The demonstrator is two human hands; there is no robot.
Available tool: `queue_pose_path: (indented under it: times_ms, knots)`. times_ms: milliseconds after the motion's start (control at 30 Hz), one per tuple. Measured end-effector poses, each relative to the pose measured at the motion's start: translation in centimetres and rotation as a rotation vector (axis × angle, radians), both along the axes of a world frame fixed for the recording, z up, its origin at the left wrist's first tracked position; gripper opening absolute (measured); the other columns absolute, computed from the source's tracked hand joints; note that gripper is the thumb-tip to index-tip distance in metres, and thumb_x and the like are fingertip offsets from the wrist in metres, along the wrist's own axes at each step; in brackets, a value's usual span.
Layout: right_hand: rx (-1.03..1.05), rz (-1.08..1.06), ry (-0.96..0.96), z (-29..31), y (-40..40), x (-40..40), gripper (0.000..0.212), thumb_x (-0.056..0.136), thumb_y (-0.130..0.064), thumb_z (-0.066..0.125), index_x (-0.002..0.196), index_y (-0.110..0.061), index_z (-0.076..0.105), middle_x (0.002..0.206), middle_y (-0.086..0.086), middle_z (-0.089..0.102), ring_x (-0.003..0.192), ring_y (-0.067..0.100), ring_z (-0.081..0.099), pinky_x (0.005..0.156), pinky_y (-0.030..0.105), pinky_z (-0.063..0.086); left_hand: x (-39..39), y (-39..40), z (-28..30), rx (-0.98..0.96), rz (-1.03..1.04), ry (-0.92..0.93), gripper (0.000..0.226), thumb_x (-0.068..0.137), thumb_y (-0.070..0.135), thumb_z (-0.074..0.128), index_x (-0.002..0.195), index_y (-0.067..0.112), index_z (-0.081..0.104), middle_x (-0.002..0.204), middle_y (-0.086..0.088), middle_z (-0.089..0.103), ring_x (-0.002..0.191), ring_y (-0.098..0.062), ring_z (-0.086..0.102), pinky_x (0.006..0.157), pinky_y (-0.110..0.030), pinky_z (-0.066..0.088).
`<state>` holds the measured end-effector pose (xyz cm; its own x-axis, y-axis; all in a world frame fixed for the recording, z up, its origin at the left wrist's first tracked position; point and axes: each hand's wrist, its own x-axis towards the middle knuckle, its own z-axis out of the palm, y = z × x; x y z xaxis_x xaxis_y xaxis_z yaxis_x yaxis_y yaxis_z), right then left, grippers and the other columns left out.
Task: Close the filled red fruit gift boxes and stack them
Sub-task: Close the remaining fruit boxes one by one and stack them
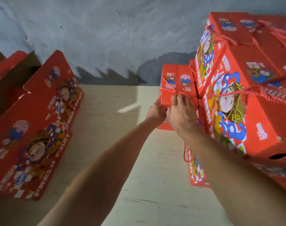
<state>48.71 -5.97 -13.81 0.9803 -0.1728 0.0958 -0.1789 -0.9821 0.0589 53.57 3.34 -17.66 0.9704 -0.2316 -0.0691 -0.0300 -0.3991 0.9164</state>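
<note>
I see both hands on closed red box (177, 85), left hand (155, 110) cupping its near edge, right hand (181, 111) fingers curled over rope handle (169, 88), stacked boxes (236, 95) just beside.

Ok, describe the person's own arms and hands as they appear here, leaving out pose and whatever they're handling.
Both forearms are bare up to the bottom of the frame: no sleeves in view. The left hand and right hand wear no gloves, and no rings, watch or bands are visible. The picture is slightly blurred, so finer details cannot be told.

red cartoon-printed box (178, 88), grey wall (106, 30)
</note>
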Motion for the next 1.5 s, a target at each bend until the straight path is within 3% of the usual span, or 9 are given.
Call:
queue_pose_path:
  times_ms: [333,467,667,800,900,1000,1133,1267,1500]
  knots:
    - [0.037,0.064,0.010,1.0,-1.6,3.1,0.065,0.103,-0.033,0.047,0.158,-0.006,0.025,0.162,0.013,0.029,0.151,0.031,0.024,0.125,0.045,0.019,2.3,-1.6,-0.9,0.076,0.168,-0.017,0.047,0.082,0.043,0.044,0.120,0.028,0.067,0.100,-0.001,0.075,0.078,-0.022,0.064,0.064,-0.027,0.044]
    - [0.067,0.125,-0.016,1.7,0.7,0.3,0.061,0.099,-0.022,0.049,0.155,-0.003,0.033,0.166,0.012,0.024,0.154,0.028,0.020,0.122,0.044,0.026,1.0,0.7,-0.3,0.064,0.184,0.062,0.035,0.092,0.024,0.065,0.126,0.013,0.066,0.122,-0.006,0.071,0.107,-0.028,0.068,0.088,-0.035,0.055]
    - [0.633,0.437,-0.289,4.3,10.7,-6.2,0.046,0.087,0.003,0.054,0.128,-0.010,0.070,0.136,0.003,0.066,0.126,0.025,0.059,0.106,0.037,0.046,-7.0,13.0,5.9,0.074,0.215,-0.224,0.023,0.085,0.003,0.063,0.104,0.010,0.075,0.093,-0.002,0.076,0.090,-0.018,0.071,0.079,-0.031,0.055]
    - [0.671,0.618,-0.240,5.0,20.3,-10.4,0.039,0.093,-0.015,0.063,0.131,-0.020,0.069,0.136,-0.005,0.066,0.125,0.016,0.059,0.106,0.031,0.048,-14.0,25.4,8.1,0.323,0.302,-0.398,0.033,0.085,0.006,0.068,0.117,0.011,0.071,0.116,-0.008,0.072,0.109,-0.027,0.065,0.097,-0.039,0.051]
    - [0.651,0.703,-0.136,5.8,27.7,-12.9,0.048,0.091,-0.022,0.070,0.139,-0.018,0.063,0.142,-0.001,0.062,0.130,0.018,0.056,0.105,0.033,0.049,-18.3,33.6,9.1,0.782,0.402,-0.537,0.053,0.083,0.015,0.067,0.136,0.013,0.060,0.144,-0.012,0.054,0.138,-0.034,0.044,0.121,-0.047,0.025]
    - [0.620,0.782,-0.070,6.8,34.3,-15.4,0.050,0.086,-0.010,0.069,0.136,-0.011,0.063,0.141,0.006,0.062,0.129,0.025,0.057,0.104,0.035,0.048,-20.9,39.4,10.1,1.050,0.542,-0.395,0.067,0.096,0.027,0.053,0.156,0.011,0.029,0.163,-0.018,0.026,0.150,-0.039,0.024,0.123,-0.054,0.012]
    - [0.654,0.752,-0.084,7.4,39.8,-19.2,0.043,0.093,-0.008,0.059,0.136,-0.010,0.063,0.144,0.001,0.060,0.131,0.021,0.056,0.106,0.035,0.047,-22.7,42.9,10.3,0.780,0.476,-0.066,0.048,0.100,0.012,0.047,0.144,0.005,0.033,0.135,-0.021,0.054,0.122,-0.040,0.056,0.096,-0.050,0.049]
    - [0.659,0.692,-0.039,8.1,40.1,-21.7,0.053,0.094,-0.003,0.054,0.146,-0.012,0.052,0.150,0.001,0.053,0.138,0.020,0.048,0.110,0.032,0.040,-24.0,43.6,11.5,0.632,0.435,-0.125,0.018,0.092,0.008,0.054,0.106,0.005,0.044,0.094,-0.023,0.065,0.088,-0.045,0.064,0.071,-0.048,0.050]
    - [0.567,0.627,-0.021,10.8,34.9,-24.4,0.058,0.094,-0.003,0.054,0.151,-0.015,0.047,0.157,-0.001,0.046,0.143,0.019,0.043,0.117,0.033,0.036,-29.7,42.0,12.0,0.671,0.255,-0.213,0.018,0.094,0.014,0.056,0.111,0.012,0.055,0.090,-0.013,0.069,0.080,-0.037,0.066,0.069,-0.046,0.056]
